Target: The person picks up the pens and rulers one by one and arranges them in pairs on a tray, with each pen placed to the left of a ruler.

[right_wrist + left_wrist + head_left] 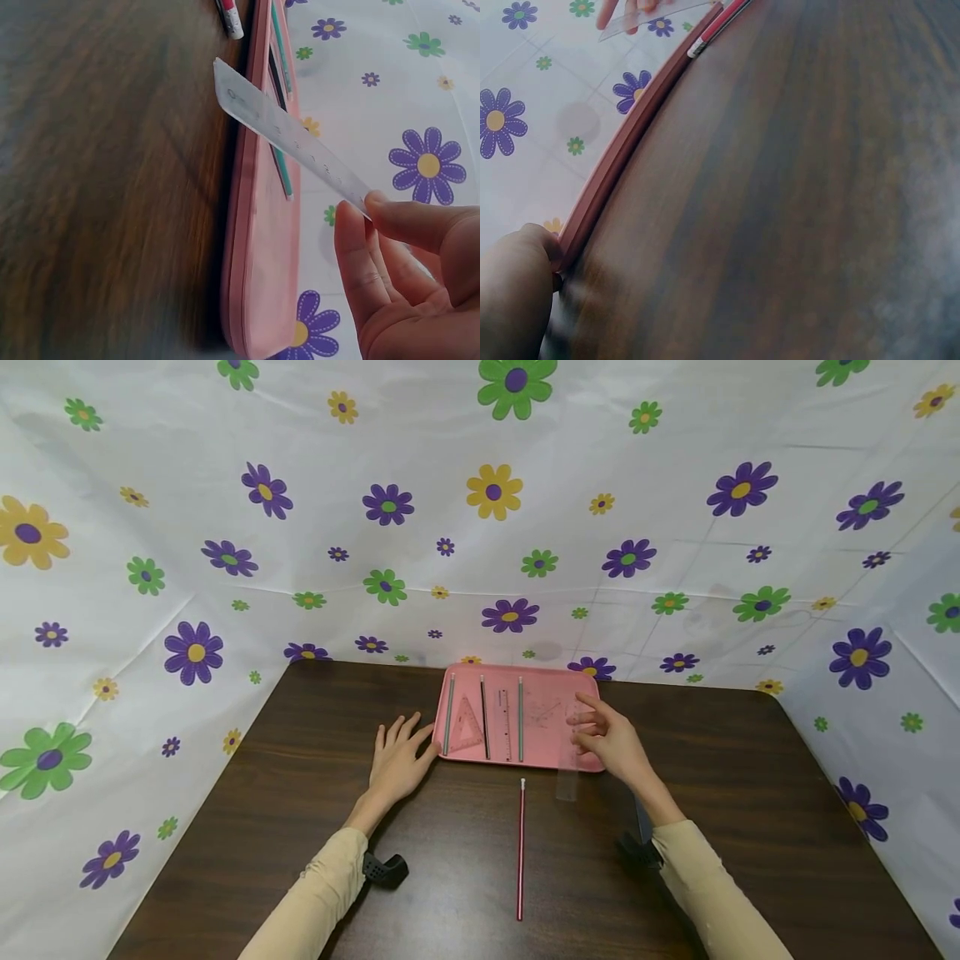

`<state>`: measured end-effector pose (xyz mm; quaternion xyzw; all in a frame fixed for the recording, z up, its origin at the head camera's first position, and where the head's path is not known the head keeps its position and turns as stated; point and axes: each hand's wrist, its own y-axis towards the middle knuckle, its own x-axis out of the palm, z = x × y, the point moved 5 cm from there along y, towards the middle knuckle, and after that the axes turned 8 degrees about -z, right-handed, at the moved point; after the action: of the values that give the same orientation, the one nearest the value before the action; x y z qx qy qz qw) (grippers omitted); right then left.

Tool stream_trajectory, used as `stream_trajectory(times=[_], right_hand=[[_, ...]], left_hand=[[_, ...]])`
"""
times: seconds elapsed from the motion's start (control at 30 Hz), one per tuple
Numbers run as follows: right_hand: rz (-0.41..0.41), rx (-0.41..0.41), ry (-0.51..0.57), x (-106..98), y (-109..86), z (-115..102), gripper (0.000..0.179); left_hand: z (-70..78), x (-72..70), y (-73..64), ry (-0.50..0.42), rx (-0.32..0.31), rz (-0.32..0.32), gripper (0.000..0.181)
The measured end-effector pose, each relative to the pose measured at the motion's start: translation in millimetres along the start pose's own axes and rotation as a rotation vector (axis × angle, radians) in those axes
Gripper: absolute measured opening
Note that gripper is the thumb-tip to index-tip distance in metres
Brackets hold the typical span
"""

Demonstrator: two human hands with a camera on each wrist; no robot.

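Note:
My right hand (618,745) pinches a clear plastic ruler (289,139) by one end, between thumb and fingers. The ruler is tilted over the right part of a pink tray (542,750), its lower end reaching past the front rim. At the tray's left front corner lies my left hand (394,768), fingers spread on the table and thumb at the rim. Inside the tray, from left, are a green pencil (449,714), a clear set square (467,727), a black pencil (484,718), another clear ruler (504,725) and a second green pencil (521,720).
A red pencil (521,852) with a white eraser end lies on the dark wooden table (450,877) in front of the tray. Faint markings of a clear item (542,713) show in the tray's right half. A flowered sheet (450,552) hangs behind and beside the table.

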<state>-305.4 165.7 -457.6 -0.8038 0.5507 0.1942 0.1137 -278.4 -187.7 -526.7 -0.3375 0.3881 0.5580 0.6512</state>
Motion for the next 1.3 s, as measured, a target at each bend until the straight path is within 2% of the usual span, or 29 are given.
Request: stream_trajectory(times=[0.17, 0.3, 0.37, 0.43, 0.53, 0.7, 0.97, 1.17, 1.3], right_hand=[[0.017, 0.002, 0.017, 1.9, 15.0, -2.9, 0.067], [0.020, -0.014, 0.006, 4.7, 18.1, -25.6, 0.064], [0.024, -0.017, 0.000, 5.9, 23.0, -27.2, 0.063], [0.033, -0.011, -0.001, 6.3, 29.1, -23.4, 0.064], [0.056, 0.012, -0.011, 7.3, 44.1, -6.6, 0.065], [0.078, 0.053, -0.048, 10.5, 59.9, 0.3, 0.064], [0.048, -0.006, -0.065, 18.9, 76.8, 8.9, 0.063], [0.055, 0.070, -0.182, 25.3, 82.5, 13.9, 0.058], [0.030, 0.098, -0.319, 33.3, 84.9, 18.8, 0.052]], left_hand=[[0.2, -0.8, -0.3, -0.002, 0.005, 0.017, 0.051], [0.2, -0.5, 0.3, 0.000, 0.002, 0.017, 0.050], [-0.2, -0.2, 0.8, 0.003, -0.002, 0.010, 0.050], [-0.4, -0.1, 1.0, 0.006, -0.005, 0.003, 0.051], [-0.3, -0.6, 0.6, 0.002, -0.002, 0.002, 0.050], [-0.1, -1.4, -0.2, 0.002, -0.003, 0.000, 0.051], [1.4, -1.0, -0.1, 0.000, 0.002, 0.005, 0.052], [0.7, -1.1, -0.1, 0.010, 0.001, 0.010, 0.052], [0.8, -1.5, -0.1, 0.008, 0.001, 0.011, 0.052]])
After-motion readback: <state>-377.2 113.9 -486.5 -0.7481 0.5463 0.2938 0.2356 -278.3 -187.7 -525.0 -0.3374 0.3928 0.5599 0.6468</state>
